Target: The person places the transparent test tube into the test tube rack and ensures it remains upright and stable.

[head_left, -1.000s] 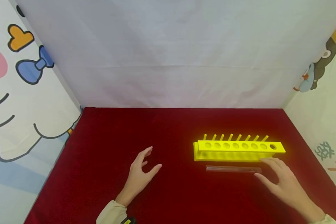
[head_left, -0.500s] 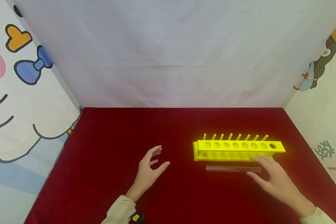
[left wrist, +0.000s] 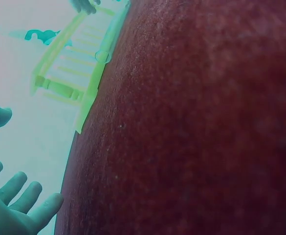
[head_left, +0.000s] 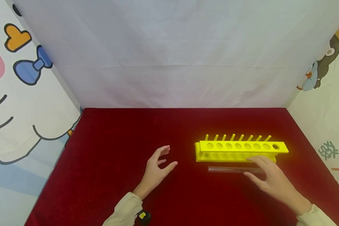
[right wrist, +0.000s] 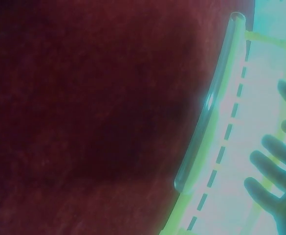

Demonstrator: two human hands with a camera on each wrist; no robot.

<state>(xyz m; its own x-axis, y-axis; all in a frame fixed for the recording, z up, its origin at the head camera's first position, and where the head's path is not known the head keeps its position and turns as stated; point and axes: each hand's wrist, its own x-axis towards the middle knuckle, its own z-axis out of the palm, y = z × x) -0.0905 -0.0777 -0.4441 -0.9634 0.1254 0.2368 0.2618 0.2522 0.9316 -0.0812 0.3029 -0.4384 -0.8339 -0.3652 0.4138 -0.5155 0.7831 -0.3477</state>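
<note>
A clear glass test tube (head_left: 226, 169) lies on the red cloth just in front of a yellow test tube rack (head_left: 240, 146). My right hand (head_left: 274, 180) hovers over the tube's right end, thumb and fingers apart, and holds nothing. In the right wrist view the whole tube (right wrist: 211, 103) shows along the rack's front, with the spread fingers (right wrist: 270, 169) beyond it. To the left of the rack, my left hand (head_left: 155, 171) is held above the cloth with its fingers parted and nothing between them. The left wrist view shows the rack (left wrist: 67, 63) end-on past the fingers (left wrist: 25, 200).
Red cloth (head_left: 115, 141) covers the table. A row of upright pegs stands along the rack's back, and its top bar has several holes. A white curtain (head_left: 180, 62) rises behind the table, with printed cloth (head_left: 25, 125) at the left side and more at the right.
Both hands have moved inward: the left to the right and slightly up, the right to the left over the tube's end. Tube and rack have stayed in place.
</note>
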